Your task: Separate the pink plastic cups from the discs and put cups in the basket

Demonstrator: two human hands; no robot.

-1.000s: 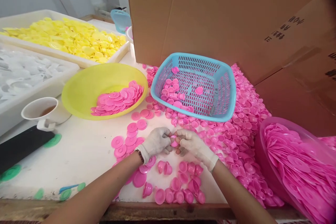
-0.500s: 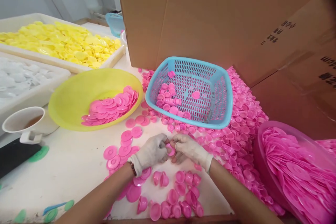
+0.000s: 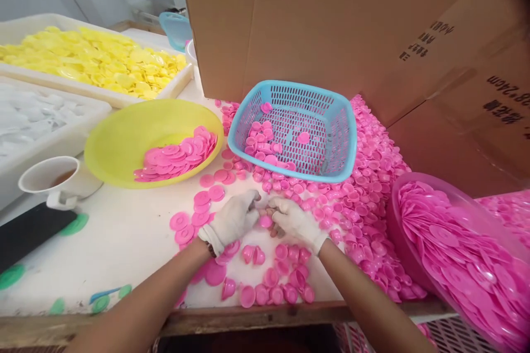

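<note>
A small pink toy cup (image 3: 265, 222) is between the fingertips of my two hands, above the white table. My left hand (image 3: 234, 219), in a white glove with bare fingertips, pinches at its left side. From the other side, my right hand (image 3: 295, 224), gloved alike, has its fingers closed around it. Part of the cup is covered by fingers. Below my hands stand several pink toy cups (image 3: 271, 277) in loose rows near the table's front edge. Flat pink toy saucers (image 3: 201, 198) lie scattered beside and under my left wrist.
Behind my hands, a blue basket (image 3: 354, 149) holds some pink cups. A yellow bowl (image 3: 110, 146) with pink saucers stands left of it. A heap of pink cups (image 3: 368, 198) spreads right, beside a pink tub (image 3: 393, 220) of saucers. A mug (image 3: 49, 176) and cardboard box (image 3: 314, 22) stand nearby.
The view has tilted down, so the table's front edge now shows. My hands stay together around the toy cup, which has turned between the fingers; the left thumb has lifted slightly.
</note>
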